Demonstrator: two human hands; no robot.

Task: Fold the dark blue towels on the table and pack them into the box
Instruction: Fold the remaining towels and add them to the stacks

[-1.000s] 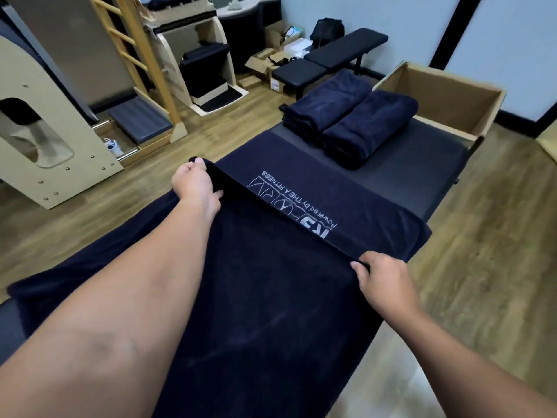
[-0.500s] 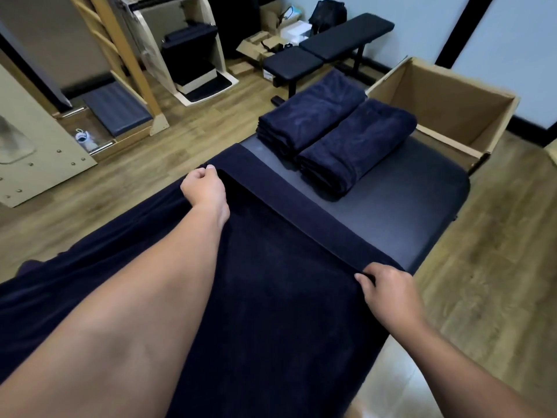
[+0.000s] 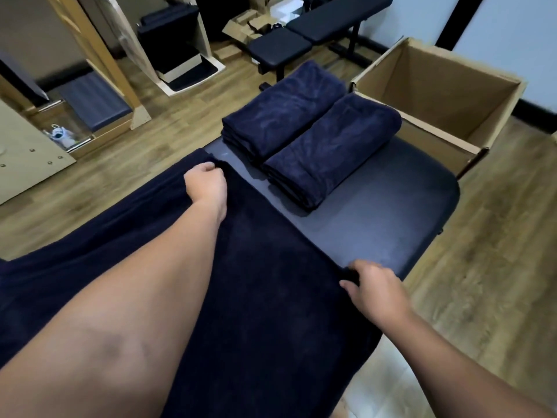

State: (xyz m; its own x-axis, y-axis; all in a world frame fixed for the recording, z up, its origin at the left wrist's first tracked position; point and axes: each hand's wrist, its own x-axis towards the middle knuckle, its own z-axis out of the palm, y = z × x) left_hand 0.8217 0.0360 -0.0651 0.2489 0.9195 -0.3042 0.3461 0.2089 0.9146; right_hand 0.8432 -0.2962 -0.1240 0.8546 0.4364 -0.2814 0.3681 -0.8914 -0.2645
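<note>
I have the left hand pinching one far corner of the spread towel and the right hand curled round the other; the cloth lies flat on the tabletop behind both grips. Just beyond the left grip sit two folded towels, the box past them. If either grip slackens, I judge the corners will misalign; pushing forward could nudge the folded pair.

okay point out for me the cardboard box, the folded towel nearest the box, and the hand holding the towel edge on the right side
cardboard box (image 3: 428,86), head view, on its inner back wall.
folded towel nearest the box (image 3: 328,149), head view, on its top face.
right hand (image 3: 373,289), head view, on the back of the hand.
</note>
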